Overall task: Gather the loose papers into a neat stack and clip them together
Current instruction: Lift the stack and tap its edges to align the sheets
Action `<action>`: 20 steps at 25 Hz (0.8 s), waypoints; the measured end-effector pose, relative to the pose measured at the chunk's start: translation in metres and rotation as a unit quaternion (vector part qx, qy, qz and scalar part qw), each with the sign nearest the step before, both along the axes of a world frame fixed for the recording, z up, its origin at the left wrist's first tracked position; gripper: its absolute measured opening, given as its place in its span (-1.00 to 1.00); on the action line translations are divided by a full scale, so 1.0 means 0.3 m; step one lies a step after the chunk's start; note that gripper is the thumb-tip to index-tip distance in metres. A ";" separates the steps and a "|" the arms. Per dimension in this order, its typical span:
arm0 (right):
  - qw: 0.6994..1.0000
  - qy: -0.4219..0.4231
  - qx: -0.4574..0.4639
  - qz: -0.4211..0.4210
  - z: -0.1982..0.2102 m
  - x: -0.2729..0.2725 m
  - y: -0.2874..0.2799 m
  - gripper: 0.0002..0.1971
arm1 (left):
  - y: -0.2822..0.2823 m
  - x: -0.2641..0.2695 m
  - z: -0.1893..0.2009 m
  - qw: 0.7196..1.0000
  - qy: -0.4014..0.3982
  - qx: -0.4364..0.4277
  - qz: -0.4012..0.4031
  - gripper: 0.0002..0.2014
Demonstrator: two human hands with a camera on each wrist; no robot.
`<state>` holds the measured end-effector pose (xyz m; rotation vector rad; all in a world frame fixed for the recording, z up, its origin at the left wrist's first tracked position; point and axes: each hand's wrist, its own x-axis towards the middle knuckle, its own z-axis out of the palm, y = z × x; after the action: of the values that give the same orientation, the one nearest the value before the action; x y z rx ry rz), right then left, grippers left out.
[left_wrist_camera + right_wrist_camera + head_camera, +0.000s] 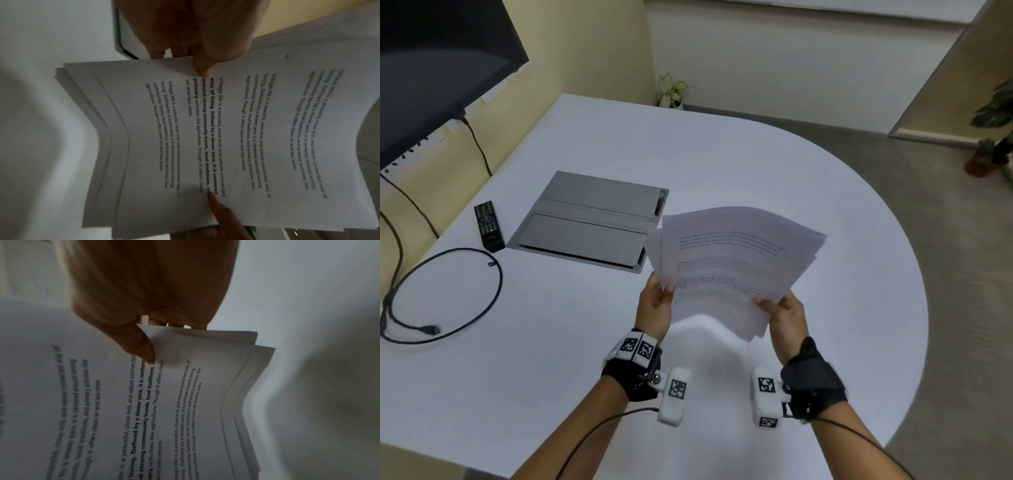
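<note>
A bundle of printed white papers (732, 260) is held up above the round white table (842, 192), its sheets fanned unevenly and sagging in the middle. My left hand (657, 301) grips the bundle's left edge, thumb on top (200, 68) and fingers underneath. My right hand (780, 310) grips the right edge, its thumb (144, 347) pressed on the top sheet (123, 402). The printed text (213, 134) faces me. The sheet edges (242, 386) are misaligned near my body. No clip shows in any view.
A grey folder-like panel (592, 219) lies flat left of the papers. A black remote (489, 226) and a looped black cable (448, 294) sit further left. A dark screen (438, 68) stands at the back left. Potted plants (671, 90) stand beyond the table.
</note>
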<state>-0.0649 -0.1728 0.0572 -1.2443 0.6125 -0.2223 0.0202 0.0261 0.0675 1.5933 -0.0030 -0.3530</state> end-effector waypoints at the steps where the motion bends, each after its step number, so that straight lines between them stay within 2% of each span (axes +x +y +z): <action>1: 1.000 -0.020 -0.004 -0.011 0.024 0.003 -0.003 -0.63 | -0.001 -0.004 0.022 1.000 -0.017 -0.016 -0.007 -0.61; 4: 0.998 -0.048 -0.027 -0.027 0.057 -0.006 -0.008 -0.64 | 0.009 -0.031 0.045 0.998 -0.041 -0.033 -0.017 -0.57; 8: 0.999 -0.019 -0.044 -0.008 0.009 -0.046 0.018 -0.60 | 0.045 -0.086 -0.042 0.998 -0.037 0.048 -0.014 -0.51; 11: 0.999 0.013 -0.042 0.013 -0.055 -0.059 0.046 -0.52 | 0.053 -0.097 -0.102 0.996 -0.026 0.086 -0.026 -0.57; 15: 0.998 0.036 -0.053 0.030 -0.109 -0.062 0.059 -0.61 | 0.037 -0.083 -0.109 0.989 -0.017 0.139 -0.037 -0.68; 20: 0.994 0.019 -0.090 0.067 -0.069 -0.053 0.020 -0.67 | 0.048 -0.054 -0.080 0.988 -0.015 0.153 -0.012 -0.75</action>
<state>-0.0809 -0.1668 0.0365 -1.4605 0.5487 -0.1434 0.0041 0.0406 0.0434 1.9043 0.0087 -0.3609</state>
